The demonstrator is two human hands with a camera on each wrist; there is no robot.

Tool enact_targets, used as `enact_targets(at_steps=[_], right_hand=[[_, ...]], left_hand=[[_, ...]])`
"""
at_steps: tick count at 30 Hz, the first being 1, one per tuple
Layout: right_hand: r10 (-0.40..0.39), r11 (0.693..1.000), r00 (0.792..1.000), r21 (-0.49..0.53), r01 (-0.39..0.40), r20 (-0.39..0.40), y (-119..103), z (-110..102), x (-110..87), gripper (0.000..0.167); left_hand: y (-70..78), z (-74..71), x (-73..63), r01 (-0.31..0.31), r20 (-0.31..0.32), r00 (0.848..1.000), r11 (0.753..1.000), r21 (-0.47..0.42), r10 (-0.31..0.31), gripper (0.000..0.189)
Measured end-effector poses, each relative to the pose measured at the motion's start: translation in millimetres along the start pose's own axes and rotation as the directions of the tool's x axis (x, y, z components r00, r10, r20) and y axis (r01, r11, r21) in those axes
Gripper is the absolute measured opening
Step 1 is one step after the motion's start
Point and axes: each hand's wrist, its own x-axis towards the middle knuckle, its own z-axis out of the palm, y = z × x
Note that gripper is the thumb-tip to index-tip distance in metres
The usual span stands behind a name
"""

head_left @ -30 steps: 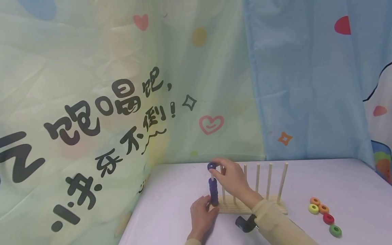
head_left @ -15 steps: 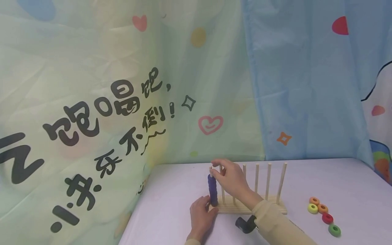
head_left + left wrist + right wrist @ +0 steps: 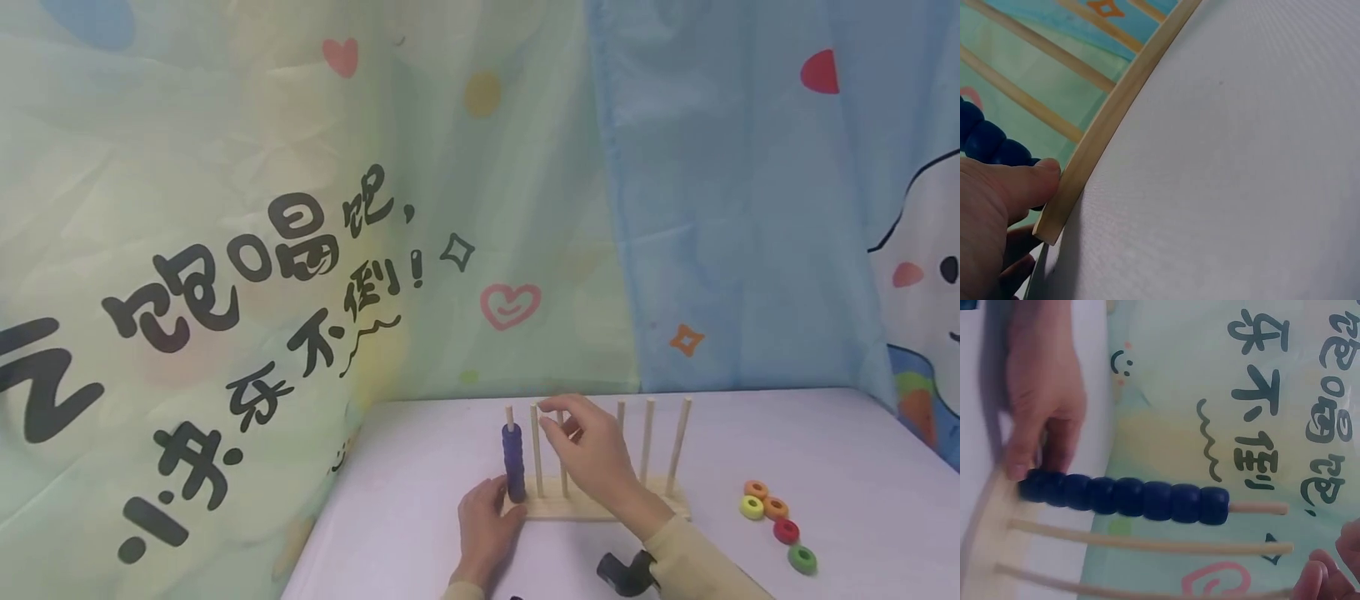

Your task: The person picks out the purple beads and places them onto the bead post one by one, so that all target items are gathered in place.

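Several dark blue rings [image 3: 513, 462] are stacked on the leftmost peg of a wooden peg stand [image 3: 570, 509]. The peg's bare tip shows above them, clearest in the right wrist view, where the ring stack [image 3: 1129, 497] lies sideways. My left hand [image 3: 483, 523] holds the stand's left end beside the stack's foot. In the left wrist view, that hand's thumb [image 3: 1038, 181] lies against the base's front edge, with other fingers behind the end. My right hand [image 3: 596, 450] hovers near the tops of the neighbouring bare pegs, fingers bent and apart, with nothing between them.
On the table's right lie two orange rings [image 3: 776, 508], a yellow ring [image 3: 752, 507], a red ring [image 3: 786, 531] and a green ring [image 3: 802, 559]. A black cylindrical object [image 3: 624, 575] sits before the stand, partly behind the right sleeve. Printed curtains [image 3: 510, 208] hang behind.
A blue ring pinched by my right hand went down the leftmost peg onto the stack. The right hand has let go and moved right. The left hand stays at the stand's end.
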Motion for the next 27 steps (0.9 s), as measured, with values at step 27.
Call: enact_targets(at_steps=[27], right_hand=[[0.407, 0.85, 0.909, -0.402, -0.341, 0.091, 82, -108, -95.4, 0.017]], left_hand=[[-10.5, -79.7, 28.5, 0.12, 0.43, 0.89, 0.988, 0.099, -0.151, 0.055]])
